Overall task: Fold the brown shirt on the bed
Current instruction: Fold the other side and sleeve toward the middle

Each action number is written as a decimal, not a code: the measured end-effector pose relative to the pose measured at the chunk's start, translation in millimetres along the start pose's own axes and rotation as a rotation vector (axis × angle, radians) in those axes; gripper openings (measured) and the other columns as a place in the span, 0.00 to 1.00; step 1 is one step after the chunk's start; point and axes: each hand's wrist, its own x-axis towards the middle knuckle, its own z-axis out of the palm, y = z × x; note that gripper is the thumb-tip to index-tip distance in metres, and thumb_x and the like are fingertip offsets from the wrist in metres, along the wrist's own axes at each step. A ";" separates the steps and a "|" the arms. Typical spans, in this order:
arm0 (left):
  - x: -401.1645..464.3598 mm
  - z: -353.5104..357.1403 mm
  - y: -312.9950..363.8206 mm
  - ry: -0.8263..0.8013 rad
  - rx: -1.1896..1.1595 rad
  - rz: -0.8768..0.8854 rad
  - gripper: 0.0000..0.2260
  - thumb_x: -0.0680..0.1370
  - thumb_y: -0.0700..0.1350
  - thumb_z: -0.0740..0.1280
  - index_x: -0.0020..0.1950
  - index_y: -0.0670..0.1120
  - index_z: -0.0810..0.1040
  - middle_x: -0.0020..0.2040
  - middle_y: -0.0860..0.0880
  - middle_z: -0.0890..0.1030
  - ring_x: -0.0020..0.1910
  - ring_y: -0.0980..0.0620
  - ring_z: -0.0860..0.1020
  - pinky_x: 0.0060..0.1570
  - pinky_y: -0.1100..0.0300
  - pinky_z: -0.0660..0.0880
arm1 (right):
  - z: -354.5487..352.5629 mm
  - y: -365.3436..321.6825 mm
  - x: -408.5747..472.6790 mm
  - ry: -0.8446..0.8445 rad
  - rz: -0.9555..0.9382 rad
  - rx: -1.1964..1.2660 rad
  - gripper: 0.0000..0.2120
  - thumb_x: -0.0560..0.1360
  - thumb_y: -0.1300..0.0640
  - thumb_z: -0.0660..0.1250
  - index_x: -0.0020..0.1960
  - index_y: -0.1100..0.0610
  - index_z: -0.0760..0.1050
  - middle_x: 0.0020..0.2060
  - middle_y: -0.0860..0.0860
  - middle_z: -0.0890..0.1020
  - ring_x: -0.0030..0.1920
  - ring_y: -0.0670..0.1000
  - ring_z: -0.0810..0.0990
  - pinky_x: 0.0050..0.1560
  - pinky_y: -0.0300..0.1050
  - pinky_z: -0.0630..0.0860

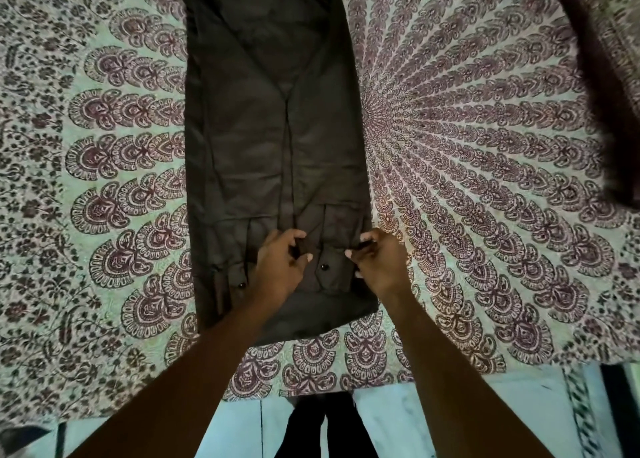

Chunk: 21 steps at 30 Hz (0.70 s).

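Note:
The brown shirt (273, 139) lies lengthwise on the bed as a long narrow strip, both sides folded in, with two buttoned cuffs near its close end. My left hand (278, 262) pinches a fold of the cloth near the middle of that close end. My right hand (375, 258) pinches the cloth at the shirt's right edge, fingers curled around it. Both hands sit side by side, about a hand's width apart.
The bed carries a patterned sheet (467, 167) in purple and pale green. A dark cloth (602, 87) lies at the right edge of the bed. The sheet's near edge hangs over pale floor (391, 423), where my legs stand.

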 end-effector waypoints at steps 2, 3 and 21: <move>-2.2 1.2 1.1 -0.023 0.023 0.011 0.17 0.73 0.40 0.77 0.61 0.45 0.82 0.50 0.45 0.76 0.36 0.50 0.75 0.47 0.62 0.75 | 1.8 3.2 -0.1 0.015 -0.054 -0.082 0.15 0.70 0.63 0.79 0.39 0.48 0.75 0.35 0.44 0.81 0.40 0.52 0.85 0.43 0.57 0.85; -2.9 1.2 0.7 -0.037 0.046 0.017 0.17 0.74 0.40 0.76 0.62 0.45 0.81 0.51 0.46 0.75 0.37 0.50 0.75 0.48 0.64 0.72 | 2.8 3.6 -1.1 0.010 -0.065 -0.109 0.14 0.69 0.63 0.79 0.41 0.50 0.76 0.35 0.43 0.81 0.41 0.53 0.85 0.46 0.58 0.85; -11.7 -4.9 8.2 -0.182 0.450 0.109 0.22 0.78 0.55 0.69 0.70 0.51 0.69 0.66 0.48 0.67 0.61 0.43 0.77 0.54 0.48 0.77 | 8.1 12.9 -2.2 0.099 -0.165 -0.300 0.11 0.71 0.66 0.74 0.52 0.58 0.79 0.41 0.54 0.86 0.39 0.50 0.80 0.44 0.33 0.72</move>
